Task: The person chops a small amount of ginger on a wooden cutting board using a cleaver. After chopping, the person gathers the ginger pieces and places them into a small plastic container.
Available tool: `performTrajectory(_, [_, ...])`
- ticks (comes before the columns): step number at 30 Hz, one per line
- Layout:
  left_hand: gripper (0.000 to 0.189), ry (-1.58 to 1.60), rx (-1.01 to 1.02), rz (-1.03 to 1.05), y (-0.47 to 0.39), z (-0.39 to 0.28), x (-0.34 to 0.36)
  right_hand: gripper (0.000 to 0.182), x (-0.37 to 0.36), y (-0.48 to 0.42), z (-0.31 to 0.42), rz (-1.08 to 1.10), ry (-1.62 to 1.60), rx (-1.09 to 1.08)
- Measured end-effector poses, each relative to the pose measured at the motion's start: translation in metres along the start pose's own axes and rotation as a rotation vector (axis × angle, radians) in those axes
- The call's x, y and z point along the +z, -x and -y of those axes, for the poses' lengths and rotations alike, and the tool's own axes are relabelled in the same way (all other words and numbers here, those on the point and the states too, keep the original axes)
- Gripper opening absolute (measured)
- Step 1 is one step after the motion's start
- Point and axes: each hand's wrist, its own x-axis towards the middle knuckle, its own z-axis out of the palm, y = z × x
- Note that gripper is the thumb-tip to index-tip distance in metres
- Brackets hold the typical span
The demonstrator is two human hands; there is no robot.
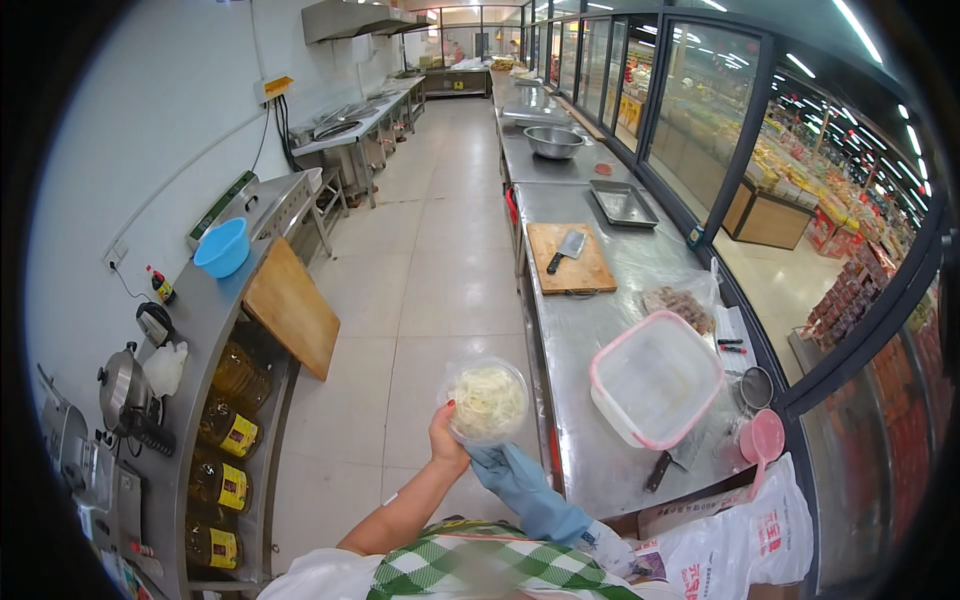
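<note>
My bare left hand (447, 442) grips the left rim of a round clear plastic bowl (517, 420), thumb on top. Inside lie pale shredded vegetables (484, 401), whose kind I cannot tell. My right hand (495, 459), in a blue rubber glove, holds the bowl from below at its near side; its fingers are mostly hidden. The bowl is held over the floor, left of the steel worktable. On that table, to the right, stands a white plastic tub (652, 375) with a pink rim. Near its front corner lies a knife with a dark handle (658, 472).
A cleaver (568, 250) lies on a wooden cutting board (544, 274). Beyond are a steel tray (622, 202) and steel bowl (553, 142). A pink scoop (761, 436) sits at right. At left, a board (294, 307) leans against the counter beside a blue basin (223, 247).
</note>
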Motion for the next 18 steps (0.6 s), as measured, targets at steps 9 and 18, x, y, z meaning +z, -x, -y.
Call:
performTrajectory(9, [0.070, -0.223, 0.000, -0.095, -0.114, 0.026, -0.045, 0.035, -0.042, -0.048, 0.024, -0.325, -0.020, 0.035])
performTrajectory(18, [0.098, -0.481, -0.407, -0.115, -0.237, 0.101, -0.041, 0.033, -0.086, -0.049, 0.044, -0.417, -0.216, -0.261])
